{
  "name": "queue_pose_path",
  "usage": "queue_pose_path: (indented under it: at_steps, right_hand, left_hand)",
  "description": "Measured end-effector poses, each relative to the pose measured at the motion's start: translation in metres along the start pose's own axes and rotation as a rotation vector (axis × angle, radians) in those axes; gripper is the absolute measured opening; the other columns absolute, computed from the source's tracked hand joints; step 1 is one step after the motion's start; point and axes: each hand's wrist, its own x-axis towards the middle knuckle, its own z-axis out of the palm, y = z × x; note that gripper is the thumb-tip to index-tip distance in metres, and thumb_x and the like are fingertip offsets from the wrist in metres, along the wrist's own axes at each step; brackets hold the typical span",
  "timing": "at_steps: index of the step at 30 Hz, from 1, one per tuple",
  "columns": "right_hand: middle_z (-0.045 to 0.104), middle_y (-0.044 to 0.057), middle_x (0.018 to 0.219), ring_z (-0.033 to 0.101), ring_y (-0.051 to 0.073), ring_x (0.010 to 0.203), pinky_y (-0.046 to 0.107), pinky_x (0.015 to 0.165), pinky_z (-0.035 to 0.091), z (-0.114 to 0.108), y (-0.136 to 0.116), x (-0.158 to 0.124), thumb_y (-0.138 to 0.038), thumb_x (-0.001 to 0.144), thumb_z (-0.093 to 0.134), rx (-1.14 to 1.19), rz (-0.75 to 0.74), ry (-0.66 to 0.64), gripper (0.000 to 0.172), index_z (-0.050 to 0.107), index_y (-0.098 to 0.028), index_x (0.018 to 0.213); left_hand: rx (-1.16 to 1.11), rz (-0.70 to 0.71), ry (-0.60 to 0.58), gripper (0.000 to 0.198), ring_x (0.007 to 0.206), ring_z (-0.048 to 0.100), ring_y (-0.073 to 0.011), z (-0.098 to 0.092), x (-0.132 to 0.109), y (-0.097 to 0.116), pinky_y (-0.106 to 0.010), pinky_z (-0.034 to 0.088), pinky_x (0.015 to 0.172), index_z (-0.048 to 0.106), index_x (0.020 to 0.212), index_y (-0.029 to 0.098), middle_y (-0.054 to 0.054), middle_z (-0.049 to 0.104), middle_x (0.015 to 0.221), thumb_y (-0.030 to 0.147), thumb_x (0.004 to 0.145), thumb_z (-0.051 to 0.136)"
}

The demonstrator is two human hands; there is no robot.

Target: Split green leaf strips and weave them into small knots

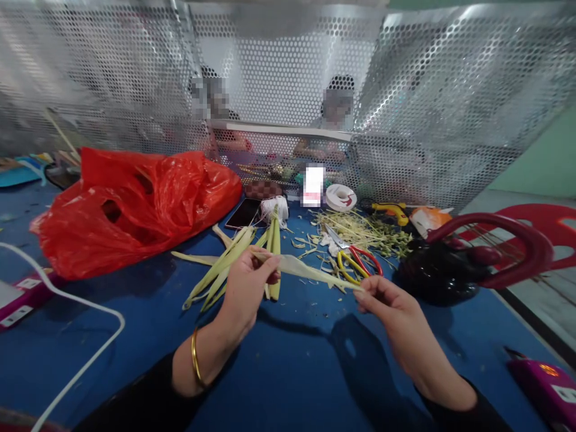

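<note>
A pale, thin strip of husk (310,271) stretches between my two hands above the blue table. My left hand (252,276), with a gold bangle on its wrist, pinches the broad end between thumb and fingers. At the narrow end my right hand (387,303) is closed in a pinch. Long yellow-green husks (220,270) lie beside and partly behind my left hand, and more folded husk pieces (273,240) lie just beyond it. Scissors (355,255) with red and yellow handles rest behind the strip, near my right hand.
At the left is a crumpled red plastic bag (148,210), with a white cable (112,312) in front. A black pot (441,270) with a maroon handle stands right. Trimmings (351,225), a thread spool (275,210) and a white reel (341,197) lie before a perforated screen (279,66); two people sit behind it.
</note>
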Motion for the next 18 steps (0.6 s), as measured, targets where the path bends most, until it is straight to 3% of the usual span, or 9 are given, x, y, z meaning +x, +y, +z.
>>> queue_pose_path:
  at_steps: [4, 10, 13, 15, 18]
  right_hand:
    - [0.055, -0.002, 0.061, 0.05, 0.014, 0.059, 0.026, 0.059, 0.041, -0.003, 0.0, 0.002, -0.037, 0.069, 0.073, 0.032, -0.058, 0.059, 0.023, 0.06, -0.019, 0.069]
    - [0.06, -0.001, 0.062, 0.056, 0.015, 0.06, 0.029, 0.059, 0.047, 0.002, 0.007, 0.001, -0.04, 0.077, 0.066, -0.124, -0.112, -0.016, 0.021, 0.065, -0.019, 0.074]
    - [0.07, 0.006, 0.091, 0.064, 0.021, 0.081, 0.034, 0.072, 0.053, 0.008, 0.011, -0.002, -0.036, 0.075, 0.069, -0.249, -0.263, -0.153, 0.027, 0.068, -0.022, 0.099]
    - [0.068, 0.007, 0.109, 0.063, 0.024, 0.097, 0.037, 0.085, 0.051, 0.012, 0.012, -0.005, -0.033, 0.077, 0.069, -0.288, -0.363, -0.293, 0.031, 0.067, -0.024, 0.106]
    - [0.069, 0.005, 0.096, 0.063, 0.022, 0.091, 0.033, 0.084, 0.05, 0.017, 0.012, -0.01, -0.033, 0.085, 0.06, -0.281, -0.338, -0.496, 0.015, 0.069, -0.022, 0.09]
  left_hand:
    - [-0.043, 0.006, 0.045, 0.021, 0.053, 0.055, -0.0071, -0.004, 0.007, 0.0, -0.02, 0.048, 0.054, 0.056, 0.076, 0.018, 0.004, 0.06, 0.065, 0.024, 0.066, 0.073]
    - [-0.038, -0.124, -0.127, 0.018, 0.052, 0.054, -0.0084, 0.001, -0.005, -0.003, -0.022, 0.045, 0.053, 0.06, 0.073, 0.018, 0.003, 0.061, 0.065, 0.03, 0.068, 0.072]
    - [-0.052, -0.173, -0.267, 0.018, 0.055, 0.057, -0.0097, 0.006, -0.017, -0.004, -0.022, 0.046, 0.055, 0.062, 0.071, 0.017, 0.001, 0.063, 0.066, 0.031, 0.069, 0.073]
    - [-0.058, -0.202, -0.338, 0.018, 0.053, 0.058, -0.0107, 0.01, -0.024, -0.004, -0.022, 0.046, 0.055, 0.063, 0.071, 0.018, 0.001, 0.063, 0.062, 0.031, 0.069, 0.074]
    - [-0.067, -0.204, -0.402, 0.017, 0.052, 0.058, -0.0116, 0.014, -0.03, -0.005, -0.023, 0.047, 0.054, 0.063, 0.07, 0.018, 0.001, 0.062, 0.059, 0.031, 0.069, 0.074]
